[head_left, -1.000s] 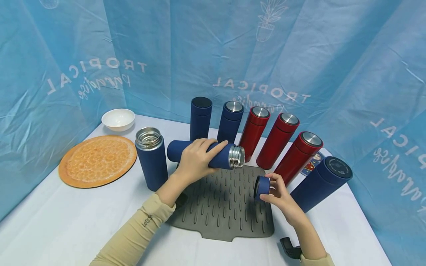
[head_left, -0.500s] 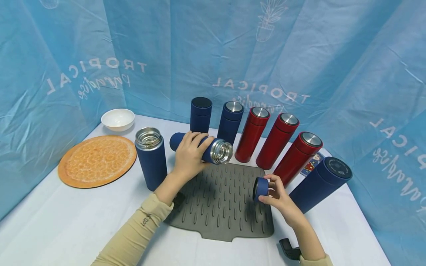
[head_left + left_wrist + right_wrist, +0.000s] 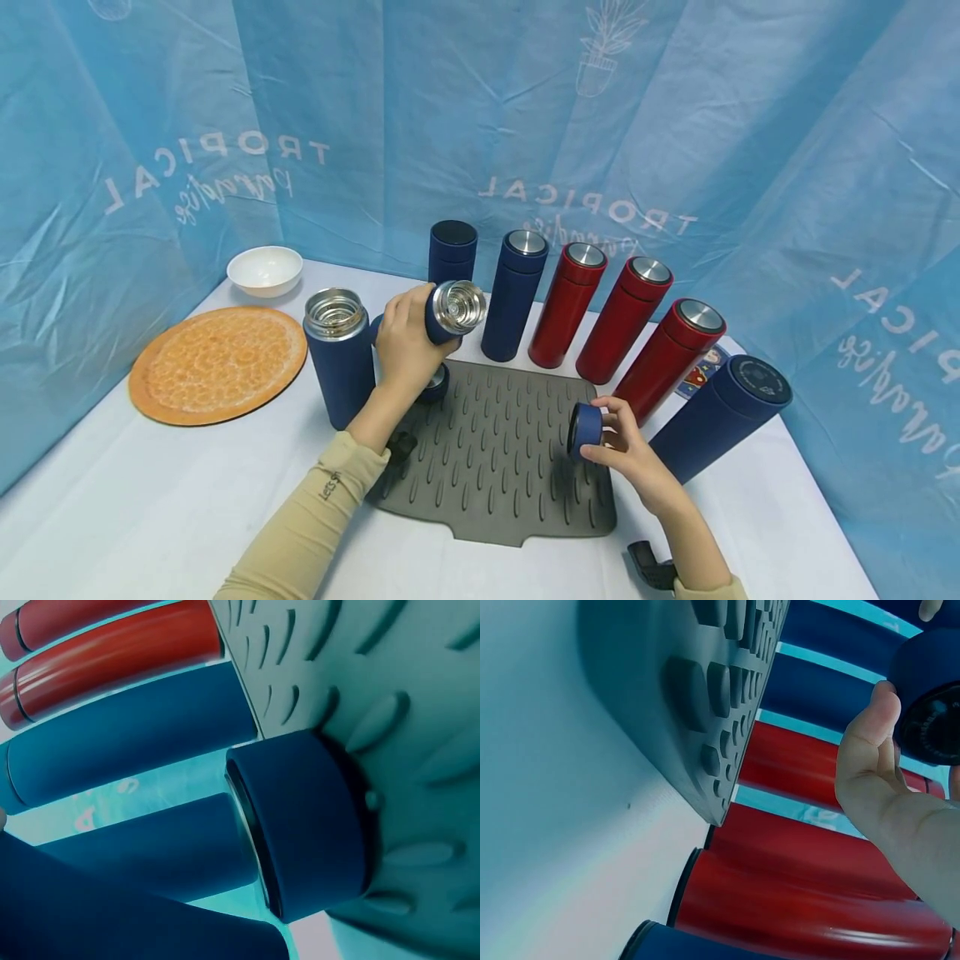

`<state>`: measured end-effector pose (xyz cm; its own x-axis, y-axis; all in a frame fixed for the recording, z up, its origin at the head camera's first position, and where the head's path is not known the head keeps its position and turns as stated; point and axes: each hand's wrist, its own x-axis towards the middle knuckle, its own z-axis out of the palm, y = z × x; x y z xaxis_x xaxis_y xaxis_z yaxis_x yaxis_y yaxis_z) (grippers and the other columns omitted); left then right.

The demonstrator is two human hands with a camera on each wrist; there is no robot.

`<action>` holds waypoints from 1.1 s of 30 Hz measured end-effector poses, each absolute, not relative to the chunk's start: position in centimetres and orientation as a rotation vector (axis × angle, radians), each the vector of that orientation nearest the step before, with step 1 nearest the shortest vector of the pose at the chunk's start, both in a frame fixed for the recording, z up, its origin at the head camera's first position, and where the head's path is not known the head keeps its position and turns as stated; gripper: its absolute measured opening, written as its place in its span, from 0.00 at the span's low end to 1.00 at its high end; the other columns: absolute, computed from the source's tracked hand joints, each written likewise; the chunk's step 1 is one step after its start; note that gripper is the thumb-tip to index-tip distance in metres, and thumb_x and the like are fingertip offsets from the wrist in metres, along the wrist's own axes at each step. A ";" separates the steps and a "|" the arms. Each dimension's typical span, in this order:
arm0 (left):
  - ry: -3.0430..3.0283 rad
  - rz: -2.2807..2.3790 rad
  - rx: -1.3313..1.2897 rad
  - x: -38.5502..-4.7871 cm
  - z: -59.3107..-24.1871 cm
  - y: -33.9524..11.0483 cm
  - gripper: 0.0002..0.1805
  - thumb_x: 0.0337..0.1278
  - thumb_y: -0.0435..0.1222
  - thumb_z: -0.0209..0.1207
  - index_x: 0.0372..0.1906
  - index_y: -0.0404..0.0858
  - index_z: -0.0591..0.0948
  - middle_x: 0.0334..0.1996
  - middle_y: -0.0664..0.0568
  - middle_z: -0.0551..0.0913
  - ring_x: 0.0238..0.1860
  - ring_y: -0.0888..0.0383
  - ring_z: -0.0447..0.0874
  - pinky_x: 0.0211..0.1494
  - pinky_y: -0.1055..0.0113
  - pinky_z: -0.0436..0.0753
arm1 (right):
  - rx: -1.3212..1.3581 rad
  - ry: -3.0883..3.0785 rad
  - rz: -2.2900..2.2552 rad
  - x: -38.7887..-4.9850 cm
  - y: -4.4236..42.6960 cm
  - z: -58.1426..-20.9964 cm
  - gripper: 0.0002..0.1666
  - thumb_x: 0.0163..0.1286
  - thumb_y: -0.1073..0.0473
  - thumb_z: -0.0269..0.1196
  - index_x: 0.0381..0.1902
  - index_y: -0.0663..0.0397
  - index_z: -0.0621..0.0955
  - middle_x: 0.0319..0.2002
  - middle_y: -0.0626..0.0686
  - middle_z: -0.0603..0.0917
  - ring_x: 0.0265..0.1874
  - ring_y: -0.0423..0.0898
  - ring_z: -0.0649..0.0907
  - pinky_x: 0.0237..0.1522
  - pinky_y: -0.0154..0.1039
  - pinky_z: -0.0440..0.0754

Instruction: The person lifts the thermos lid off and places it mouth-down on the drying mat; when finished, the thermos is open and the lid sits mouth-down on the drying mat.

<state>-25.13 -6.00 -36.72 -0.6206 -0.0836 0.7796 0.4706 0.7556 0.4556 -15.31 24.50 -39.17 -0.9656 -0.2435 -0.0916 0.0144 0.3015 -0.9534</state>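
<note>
My left hand grips a lidless blue bottle held tilted over the back left of the grey mat, its steel mouth facing the head camera. Under it a blue cap sits on the mat's back left corner; the left wrist view shows this cap large beside the held bottle. My right hand pinches another blue cap above the mat's right side, also seen as a cap in the right wrist view. Left of the mat stands a lidless blue bottle.
Behind the mat stand two capped blue bottles and several red bottles. At the right is a capped blue bottle, near a small patterned card. A round orange mat and white bowl lie left.
My left hand has moved left and turned the bottle so its mouth faces the head camera more, uncovering the cap on the mat. The right hand has barely moved.
</note>
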 end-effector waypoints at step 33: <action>-2.042 -1.339 0.218 -27.4 -37.1 -6.2 0.43 0.42 0.36 0.69 0.64 0.46 0.58 0.60 0.40 0.66 0.61 0.44 0.65 0.56 0.46 0.69 | -0.233 2.349 -1.723 -15.2 24.5 -39.2 0.39 0.57 0.59 0.62 0.62 0.47 0.55 0.56 0.65 0.62 0.50 0.59 0.70 0.48 0.50 0.75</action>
<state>-27.40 -6.15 -37.09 -0.7571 -0.4791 0.4441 0.2165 0.4574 0.8625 -15.23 24.45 -39.15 -0.9635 -0.2550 -0.0821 0.0017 0.3008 -0.9537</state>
